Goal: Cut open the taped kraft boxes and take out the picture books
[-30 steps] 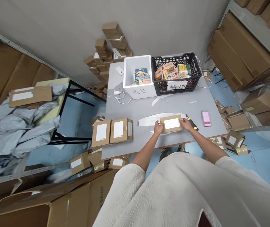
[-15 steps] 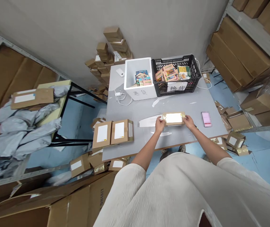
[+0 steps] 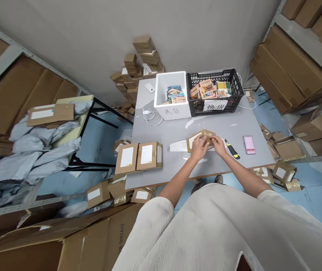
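Observation:
A small cardboard box [image 3: 208, 132] with a white label and shiny tape sits on the table in front of me, turned at an angle. Over its top and near side lies my left hand [image 3: 199, 148], fingers bent and gripping it. At the box's right end my right hand [image 3: 219, 146] is closed, its fingertips pinched at the taped edge near the left fingers. Whether tape is between those fingertips is too small to tell. A black and yellow utility knife [image 3: 232, 149] rests just right of my right hand. White backing paper [image 3: 177, 146] lies partly under the box.
Two labelled boxes [image 3: 126, 158] stand at the table's left edge. A white foam bin [image 3: 175, 112] and a black crate [image 3: 214, 106], both with books, stand at the back. A pink-screened phone [image 3: 249, 145] lies at right. Grey parcels [image 3: 45, 136] fill a side table.
The box has turned from straight to angled. My left hand has slid from its left end onto its top; my right hand has moved slightly left, uncovering the utility knife.

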A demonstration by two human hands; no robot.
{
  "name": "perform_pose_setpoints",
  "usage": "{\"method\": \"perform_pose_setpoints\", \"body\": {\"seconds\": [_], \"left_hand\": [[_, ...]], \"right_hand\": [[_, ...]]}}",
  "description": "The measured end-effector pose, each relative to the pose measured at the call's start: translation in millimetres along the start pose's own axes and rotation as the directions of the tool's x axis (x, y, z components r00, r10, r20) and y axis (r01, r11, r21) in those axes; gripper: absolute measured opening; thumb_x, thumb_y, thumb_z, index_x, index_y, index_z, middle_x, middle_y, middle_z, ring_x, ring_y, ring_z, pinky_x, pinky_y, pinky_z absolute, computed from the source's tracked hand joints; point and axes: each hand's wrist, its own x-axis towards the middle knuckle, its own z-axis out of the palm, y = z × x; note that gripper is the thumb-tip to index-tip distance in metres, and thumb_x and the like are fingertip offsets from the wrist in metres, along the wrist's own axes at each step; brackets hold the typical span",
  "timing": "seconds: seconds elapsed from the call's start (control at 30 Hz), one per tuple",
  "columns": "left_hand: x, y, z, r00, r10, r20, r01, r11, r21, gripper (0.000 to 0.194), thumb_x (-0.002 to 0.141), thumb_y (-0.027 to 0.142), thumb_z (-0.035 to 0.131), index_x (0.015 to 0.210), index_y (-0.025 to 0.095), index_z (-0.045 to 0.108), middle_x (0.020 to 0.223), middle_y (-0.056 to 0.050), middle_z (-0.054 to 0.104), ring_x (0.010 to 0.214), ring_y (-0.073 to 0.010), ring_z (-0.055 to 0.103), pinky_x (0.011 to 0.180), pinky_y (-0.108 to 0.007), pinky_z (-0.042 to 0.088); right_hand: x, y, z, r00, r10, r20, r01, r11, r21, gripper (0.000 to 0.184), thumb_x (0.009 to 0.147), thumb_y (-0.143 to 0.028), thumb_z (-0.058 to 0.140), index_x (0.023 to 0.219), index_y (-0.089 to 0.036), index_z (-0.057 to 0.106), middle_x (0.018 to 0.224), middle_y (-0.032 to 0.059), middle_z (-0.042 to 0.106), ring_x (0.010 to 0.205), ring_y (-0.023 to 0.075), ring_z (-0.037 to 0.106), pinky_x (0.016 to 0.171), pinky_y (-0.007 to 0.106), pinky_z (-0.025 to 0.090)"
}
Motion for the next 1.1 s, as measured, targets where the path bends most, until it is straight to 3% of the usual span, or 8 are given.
{"method": "perform_pose_setpoints", "body": {"seconds": [0.1,0.23,0.33,0.4,0.63,0.77,0.97,1.1], "left_hand": [[-6,-9,-15.2,1.000,-0.006,-0.010,0.007,0.997,0.079,0.037,0.108,0.038,0.057,0.141,0.030,0.071,0.154,-0.014,0.056,0.141,-0.0351,0.055,0.119,-0.054,0.046],[-21,-31,-32.9,0.988,-0.112,-0.110,0.116,0.993,0.033,0.036,0.108,0.032,0.053,0.139,0.027,0.072,0.154,-0.015,0.053,0.137,-0.0332,0.056,0.117,-0.053,0.049],[-26,-42,-36.4,0.974,-0.162,-0.159,0.159,0.987,-0.034,0.037,0.105,0.029,0.055,0.138,0.025,0.071,0.150,-0.017,0.053,0.136,-0.0328,0.056,0.117,-0.052,0.051],[-24,-44,-32.2,0.971,-0.172,-0.165,0.161,0.984,-0.076,0.037,0.103,0.027,0.056,0.137,0.024,0.070,0.146,-0.016,0.054,0.134,-0.0317,0.058,0.117,-0.051,0.051],[-10,-26,6.6,0.990,-0.135,-0.032,0.128,0.976,-0.179,0.037,0.102,0.024,0.056,0.138,0.027,0.067,0.145,-0.013,0.053,0.130,-0.0265,0.061,0.111,-0.044,0.055],[-10,-10,12.6,0.996,-0.093,-0.014,0.093,0.996,-0.011,0.034,0.100,0.019,0.057,0.131,0.024,0.069,0.145,-0.016,0.056,0.137,-0.0331,0.057,0.114,-0.053,0.051],[-3,13,1.2,0.994,0.067,0.085,-0.076,0.991,0.110,0.043,0.108,0.029,0.051,0.150,0.026,0.058,0.149,-0.015,0.061,0.136,-0.0323,0.058,0.111,-0.050,0.051],[-3,9,-11.8,0.998,-0.058,0.020,0.052,0.973,0.225,0.053,0.110,0.047,0.049,0.157,0.022,0.053,0.148,-0.019,0.063,0.133,-0.0368,0.061,0.110,-0.052,0.052]], "right_hand": [[1,-8,14,1.000,0.008,0.012,-0.007,0.998,-0.059,0.031,0.089,-0.048,0.062,0.108,-0.026,0.074,0.127,0.0104,0.073,0.123,0.0302,0.066,0.113,0.048,0.051],[1,-12,27,0.985,0.167,-0.036,-0.171,0.974,-0.147,0.033,0.080,-0.046,0.070,0.106,-0.026,0.065,0.125,0.0097,0.071,0.118,0.0303,0.066,0.105,0.047,0.054],[0,-18,33,0.984,0.168,0.054,-0.163,0.983,-0.085,0.036,0.080,-0.044,0.068,0.110,-0.026,0.060,0.122,0.0079,0.073,0.108,0.0272,0.069,0.099,0.043,0.057],[0,-22,31,0.989,0.140,0.045,-0.135,0.986,-0.098,0.036,0.081,-0.044,0.068,0.111,-0.026,0.060,0.123,0.0082,0.074,0.108,0.0274,0.069,0.100,0.043,0.057],[-5,-10,-19,0.980,0.144,-0.137,-0.164,0.975,-0.149,0.050,0.080,-0.041,0.067,0.128,-0.025,0.060,0.134,0.0127,0.073,0.117,0.0310,0.071,0.102,0.047,0.058],[-11,1,-37,0.980,0.136,-0.143,-0.152,0.983,-0.106,0.048,0.084,-0.044,0.064,0.128,-0.024,0.066,0.133,0.0134,0.075,0.115,0.0306,0.072,0.105,0.049,0.058],[-6,-6,-16,0.997,0.022,-0.074,-0.025,0.999,-0.040,0.045,0.097,-0.055,0.053,0.116,-0.024,0.079,0.129,0.0121,0.078,0.124,0.0310,0.069,0.116,0.050,0.051],[-1,-2,6,0.998,-0.020,0.056,0.021,1.000,-0.020,0.037,0.095,-0.053,0.060,0.107,-0.026,0.083,0.126,0.0102,0.079,0.130,0.0311,0.065,0.120,0.049,0.047]]}}
